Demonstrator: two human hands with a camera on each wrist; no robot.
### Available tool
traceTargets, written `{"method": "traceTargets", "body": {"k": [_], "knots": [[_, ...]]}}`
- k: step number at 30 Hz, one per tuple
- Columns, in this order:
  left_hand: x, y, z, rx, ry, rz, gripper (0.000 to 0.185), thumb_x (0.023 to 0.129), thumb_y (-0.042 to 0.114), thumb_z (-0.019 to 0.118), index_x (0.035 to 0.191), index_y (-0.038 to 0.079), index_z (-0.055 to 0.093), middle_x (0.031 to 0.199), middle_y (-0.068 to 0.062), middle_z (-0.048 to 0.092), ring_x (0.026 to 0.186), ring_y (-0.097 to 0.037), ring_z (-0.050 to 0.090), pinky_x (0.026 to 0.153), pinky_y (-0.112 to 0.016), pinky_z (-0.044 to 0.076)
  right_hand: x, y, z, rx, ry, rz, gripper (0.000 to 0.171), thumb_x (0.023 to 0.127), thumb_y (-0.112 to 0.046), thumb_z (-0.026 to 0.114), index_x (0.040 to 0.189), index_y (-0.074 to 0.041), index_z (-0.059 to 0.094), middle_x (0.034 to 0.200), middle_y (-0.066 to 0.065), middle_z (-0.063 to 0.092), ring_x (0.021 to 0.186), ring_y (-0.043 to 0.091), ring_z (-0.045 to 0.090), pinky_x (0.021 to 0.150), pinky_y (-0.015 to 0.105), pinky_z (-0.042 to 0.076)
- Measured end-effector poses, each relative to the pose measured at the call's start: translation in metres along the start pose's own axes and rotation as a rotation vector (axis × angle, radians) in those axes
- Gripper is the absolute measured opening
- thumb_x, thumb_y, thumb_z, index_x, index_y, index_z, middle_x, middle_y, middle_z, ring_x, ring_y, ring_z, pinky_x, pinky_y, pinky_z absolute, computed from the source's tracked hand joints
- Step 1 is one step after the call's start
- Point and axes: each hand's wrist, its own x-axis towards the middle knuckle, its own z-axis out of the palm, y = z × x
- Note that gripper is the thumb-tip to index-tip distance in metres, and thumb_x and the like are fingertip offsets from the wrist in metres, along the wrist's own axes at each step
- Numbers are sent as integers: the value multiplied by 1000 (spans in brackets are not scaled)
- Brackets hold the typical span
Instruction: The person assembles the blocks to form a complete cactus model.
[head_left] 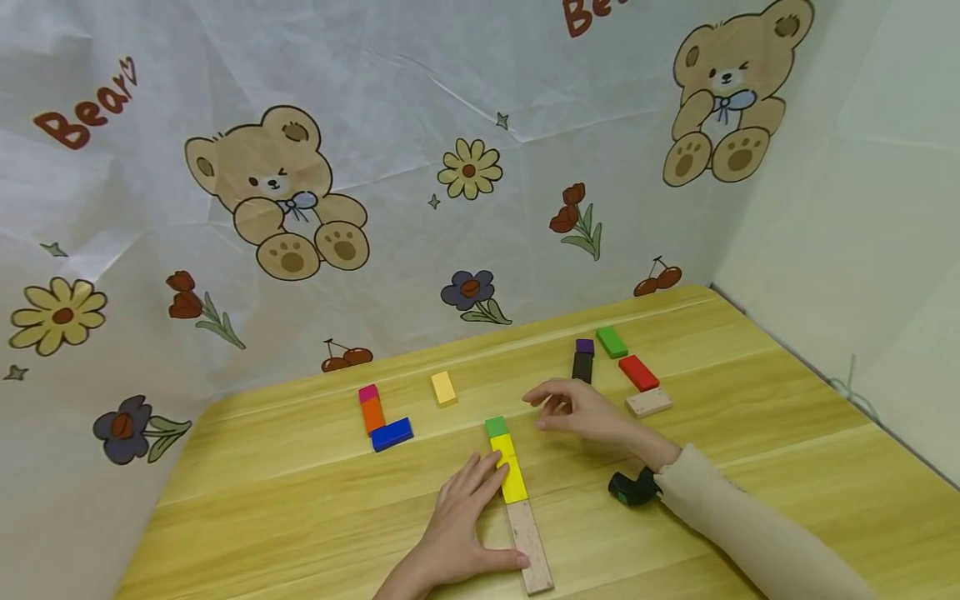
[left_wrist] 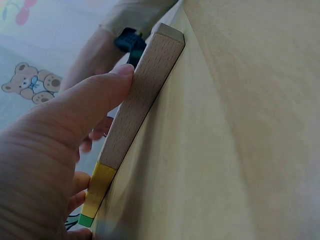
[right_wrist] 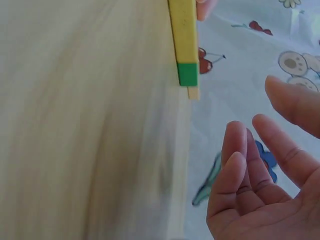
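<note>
Light yellow wood-grain tabletop (head_left: 300,500) bearing a row of flat blocks: small green square block (head_left: 497,427), yellow rectangular block (head_left: 510,468), long plain beech-wood block (head_left: 529,546). Elsewhere lie a pink block (head_left: 368,392), orange block (head_left: 372,414), blue block (head_left: 392,434), pale yellow block (head_left: 444,388), purple block (head_left: 585,346), black block (head_left: 582,367), second green block (head_left: 612,342), red block (head_left: 638,372) and short plain wooden block (head_left: 649,402). White backdrop sheet (head_left: 420,100) printed with tan bears, yellow and purple flowers, red tulips, cherries and red lettering; cream sleeve (head_left: 750,533)
</note>
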Motion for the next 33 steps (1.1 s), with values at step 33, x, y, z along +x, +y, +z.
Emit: {"method": "traceTargets", "body": {"k": [33], "knots": [[-1,0,2,-3,14,8,100,60,74,57,141,24,26,148,6,14,135,-30,10,101,-55,15,-95,80,-119,10,240,198,48,75,-15,70,115,5,52,103,23,58,85,18,59,71,18,47]]}}
